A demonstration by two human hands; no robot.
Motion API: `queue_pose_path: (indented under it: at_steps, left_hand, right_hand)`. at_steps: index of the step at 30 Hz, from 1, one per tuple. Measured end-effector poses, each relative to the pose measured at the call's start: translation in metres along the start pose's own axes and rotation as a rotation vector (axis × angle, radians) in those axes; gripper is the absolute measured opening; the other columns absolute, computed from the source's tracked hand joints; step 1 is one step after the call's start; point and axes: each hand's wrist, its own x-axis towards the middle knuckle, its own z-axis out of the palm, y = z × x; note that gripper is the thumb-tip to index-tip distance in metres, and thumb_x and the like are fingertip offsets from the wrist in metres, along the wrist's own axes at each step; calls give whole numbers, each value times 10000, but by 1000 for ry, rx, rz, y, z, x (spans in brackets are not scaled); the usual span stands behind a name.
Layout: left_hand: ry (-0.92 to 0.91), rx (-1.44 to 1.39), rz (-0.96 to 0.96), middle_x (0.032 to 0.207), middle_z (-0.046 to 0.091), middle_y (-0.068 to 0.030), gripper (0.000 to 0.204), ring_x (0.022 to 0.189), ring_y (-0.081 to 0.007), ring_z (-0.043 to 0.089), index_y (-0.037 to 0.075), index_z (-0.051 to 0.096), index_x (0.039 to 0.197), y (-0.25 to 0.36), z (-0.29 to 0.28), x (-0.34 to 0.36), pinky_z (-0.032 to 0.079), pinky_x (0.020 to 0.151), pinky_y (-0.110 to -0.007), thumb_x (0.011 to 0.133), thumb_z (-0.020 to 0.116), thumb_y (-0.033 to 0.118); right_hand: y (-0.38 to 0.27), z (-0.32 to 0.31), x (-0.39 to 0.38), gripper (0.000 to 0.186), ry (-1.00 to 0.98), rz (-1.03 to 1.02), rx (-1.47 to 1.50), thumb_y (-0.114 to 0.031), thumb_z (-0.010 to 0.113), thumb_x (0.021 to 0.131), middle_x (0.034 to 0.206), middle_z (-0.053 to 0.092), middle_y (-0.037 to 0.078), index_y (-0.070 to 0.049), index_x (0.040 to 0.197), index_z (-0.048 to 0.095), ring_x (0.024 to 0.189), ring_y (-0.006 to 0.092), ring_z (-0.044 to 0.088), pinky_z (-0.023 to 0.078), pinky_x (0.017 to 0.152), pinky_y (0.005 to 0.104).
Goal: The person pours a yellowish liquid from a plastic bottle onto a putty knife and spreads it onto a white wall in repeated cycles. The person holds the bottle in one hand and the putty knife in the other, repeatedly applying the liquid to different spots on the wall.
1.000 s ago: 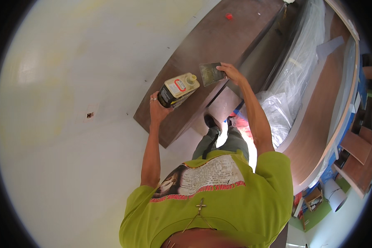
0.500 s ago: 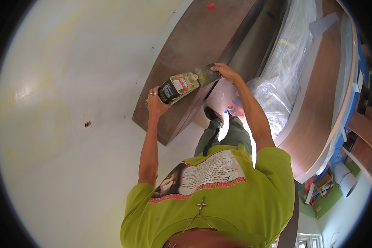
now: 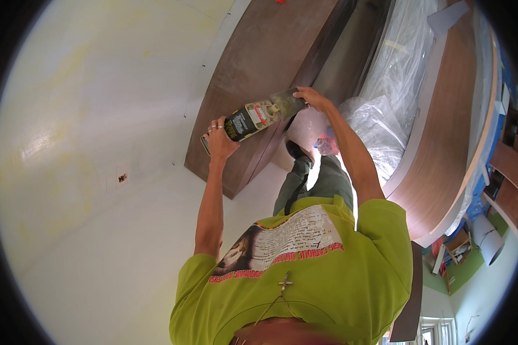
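My left hand (image 3: 220,140) is wrapped round the lower end of a rectangular bottle (image 3: 248,122) with a black and pale label. The bottle is tipped, its neck pointing to the right. Its mouth lies against or just over a dark grey, square, flat-looking piece (image 3: 288,104), and I cannot tell whether this is a shallow container or a plate. My right hand (image 3: 311,98) grips that piece by its far right edge, fingers closed. A thin pale edge shows by my left palm; what it belongs to is hidden. Any liquid at the mouth is too small to make out.
Below my hands is a long brown wooden panel or cabinet (image 3: 253,63). To the right lie crumpled clear plastic sheeting (image 3: 385,115) and a curved wooden counter (image 3: 443,138). A pale wall (image 3: 98,201) fills the left. A red and blue item (image 3: 327,144) is near my feet.
The bottle has tipped further toward the square piece, its neck now meeting it, and its label side shows more. Both hands keep their grip. The whole view has shifted slightly.
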Motion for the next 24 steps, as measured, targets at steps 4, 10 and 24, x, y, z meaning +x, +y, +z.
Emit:
queue_pose_path:
  at_steps: [4,10,24]
  left_hand:
    - [-5,41,1,1312,553,-116,954,1238,-383,549,139,502,1374,4,3,-2,452,987,-581,523,934,129]
    - [-40,16,-3,1331,535,-115,908,1298,-383,517,170,500,1365,8,6,-4,383,1033,-704,562,922,152]
    - [-30,81,14,1336,542,-105,958,1274,-385,537,166,490,1369,14,13,-8,410,1033,-660,529,950,129]
  right_hand:
    - [5,1,-5,796,-7,-30,16,-342,658,954,1403,544,150,-13,1601,333,1023,214,544,502,761,376]
    - [10,3,-18,682,-37,-25,45,-321,637,977,1186,631,62,-28,1551,414,976,158,563,499,779,375]
    - [14,17,-48,338,95,53,108,-304,590,1008,1166,616,-2,-142,1305,606,1064,170,558,465,864,391]
